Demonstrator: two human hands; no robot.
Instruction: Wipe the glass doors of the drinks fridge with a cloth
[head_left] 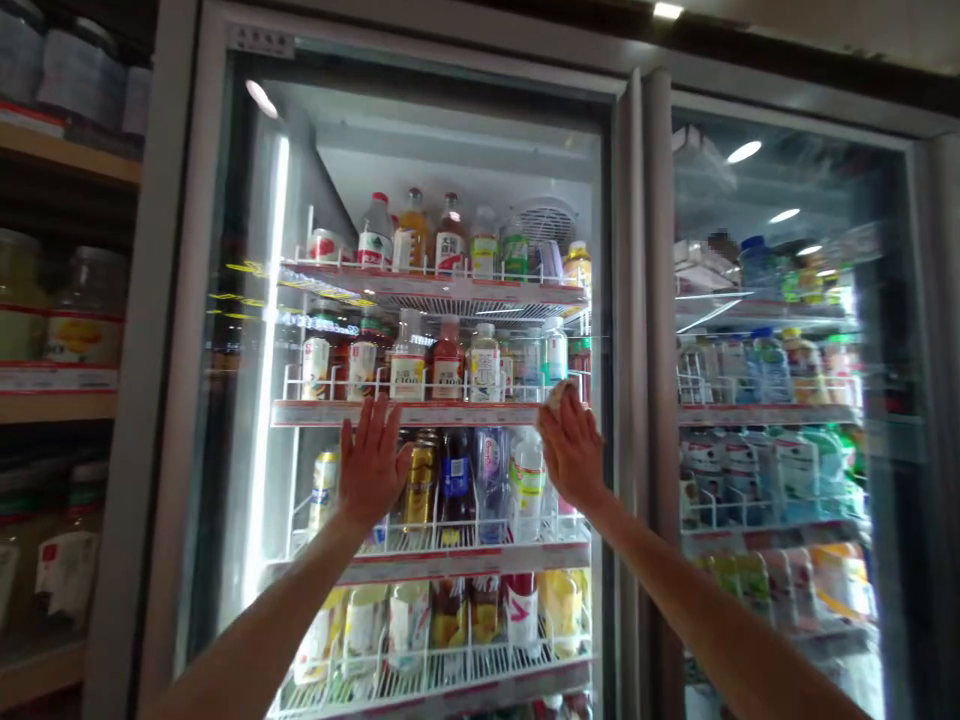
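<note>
Head camera: I'm looking at two bare arms stretched toward a tall glass door in a grey metal frame [420, 44], with lit shelves of drinks behind it. Over on the right, the person's right hand [571, 445] has its fingers bunched close together over a pale, crumpled cloth [559, 396], which pokes out past the fingertips against the glass. That cloth sits in front of the white shelf rail with red edging [450, 413], just below a clear bottle with a green-and-white label [555, 350]. The left hand [373, 460] carries nothing that I can see; its fingers point up, slightly parted, the palm turned to the pane. It looks flat on the glass, though I can't tell how firmly it presses. Through the pane, a gold can [421, 485] shows just beside it, then a dark bottle with a blue label [456, 475]. A vertical white light strip [268, 350] glows inside the cabinet. Off to the left, lidded glass jars [84, 310] line wooden shelving; to the right, a second glass door [667, 300] covers more bottles.
</note>
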